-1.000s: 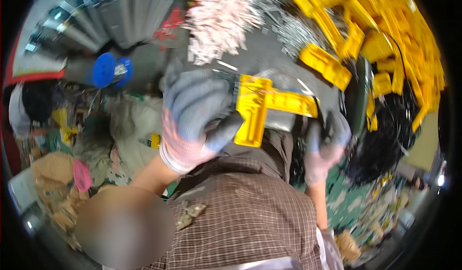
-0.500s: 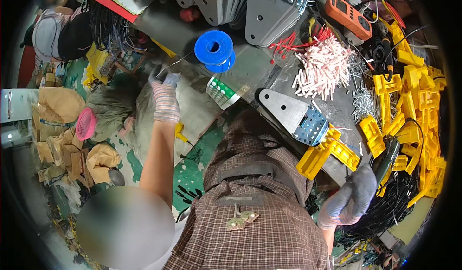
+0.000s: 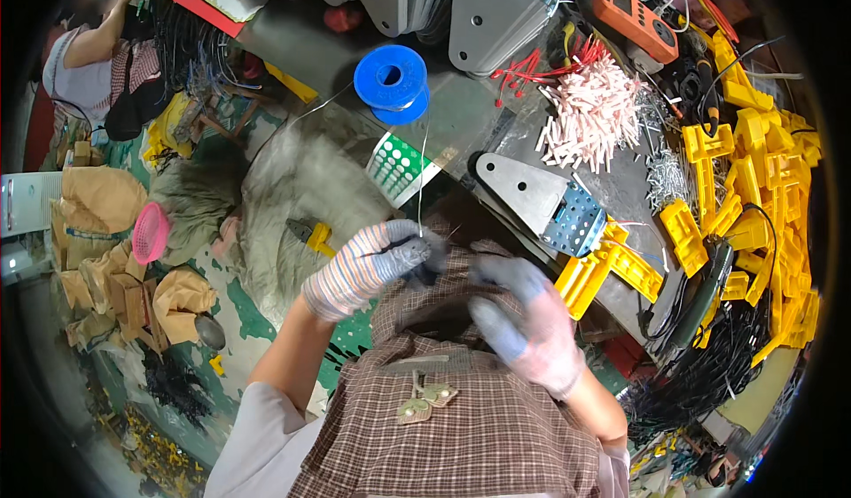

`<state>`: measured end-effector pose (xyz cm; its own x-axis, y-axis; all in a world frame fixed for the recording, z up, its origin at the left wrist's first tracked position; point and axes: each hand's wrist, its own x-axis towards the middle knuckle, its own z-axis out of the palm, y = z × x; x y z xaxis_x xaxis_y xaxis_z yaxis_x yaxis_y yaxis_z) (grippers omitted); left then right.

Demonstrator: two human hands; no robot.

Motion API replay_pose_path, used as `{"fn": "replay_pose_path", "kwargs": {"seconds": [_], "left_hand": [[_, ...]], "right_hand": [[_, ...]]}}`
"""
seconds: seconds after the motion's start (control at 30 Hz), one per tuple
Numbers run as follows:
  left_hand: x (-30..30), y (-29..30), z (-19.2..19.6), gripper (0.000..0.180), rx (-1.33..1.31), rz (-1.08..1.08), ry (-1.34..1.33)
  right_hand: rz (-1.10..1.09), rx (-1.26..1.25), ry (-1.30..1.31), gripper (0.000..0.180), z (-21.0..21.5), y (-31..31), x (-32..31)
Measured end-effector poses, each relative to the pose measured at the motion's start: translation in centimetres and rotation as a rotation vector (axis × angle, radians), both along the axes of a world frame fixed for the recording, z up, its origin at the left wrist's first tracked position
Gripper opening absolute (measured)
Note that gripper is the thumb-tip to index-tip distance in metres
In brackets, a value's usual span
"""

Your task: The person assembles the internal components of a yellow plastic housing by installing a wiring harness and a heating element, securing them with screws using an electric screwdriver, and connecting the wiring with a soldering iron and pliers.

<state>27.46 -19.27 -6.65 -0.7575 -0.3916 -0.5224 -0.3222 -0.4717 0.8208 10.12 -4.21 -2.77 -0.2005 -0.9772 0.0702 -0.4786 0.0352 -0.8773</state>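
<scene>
Silvery wire, thin and nearly straight, drops from the blue spool on the tabletop to the left hand above the lap. Half a second ago that hand was out left of the spool; now it's come in over the apron, and the right hand has swung across from the table's right side. Likely meaning: both hands are placed for work on the wire. Left fingers are closed on it at the tips; what's under them is too dark to tell. Right hand is wide, thumb apart, motion-blurred, nothing visible in it. Another thin strand trails left from the spool; can't tell if it's the same wire. Further out: dotted green-and-white card below the spool, grey metal bracket to the right, touching yellow plastic parts, then pale sleeves beyond.
</scene>
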Motion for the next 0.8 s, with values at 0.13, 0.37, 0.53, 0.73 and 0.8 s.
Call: {"fn": "replay_pose_path", "kwargs": {"seconds": [0.13, 0.37, 0.53, 0.73, 0.8], "left_hand": [[-2.3, 1.6, 1.2, 0.028, 0.466, 0.253, 0.26], [-5.7, 2.6, 1.8, 0.024, 1.196, 0.526, 0.548], [-5.6, 1.1, 1.2, 0.019, 1.012, 0.464, 0.556], [-3.7, 0.2, -1.0, 0.021, 1.014, 0.491, 0.515], [-3.3, -0.3, -0.9, 0.02, 0.884, 0.616, 0.367]], "right_hand": [[-0.037, 0.317, -0.024, 0.053, -2.0, 0.4, 1.2], [0.15, 0.383, -0.575, 0.033, -3.2, 3.1, 0.7], [0.057, 0.123, -0.476, 0.017, 1.6, 7.6, -0.9], [-0.066, 0.228, -0.28, 0.014, 6.7, 15.7, -7.6], [-0.195, 0.328, -0.317, 0.019, 7.7, 17.6, -9.1]]}}
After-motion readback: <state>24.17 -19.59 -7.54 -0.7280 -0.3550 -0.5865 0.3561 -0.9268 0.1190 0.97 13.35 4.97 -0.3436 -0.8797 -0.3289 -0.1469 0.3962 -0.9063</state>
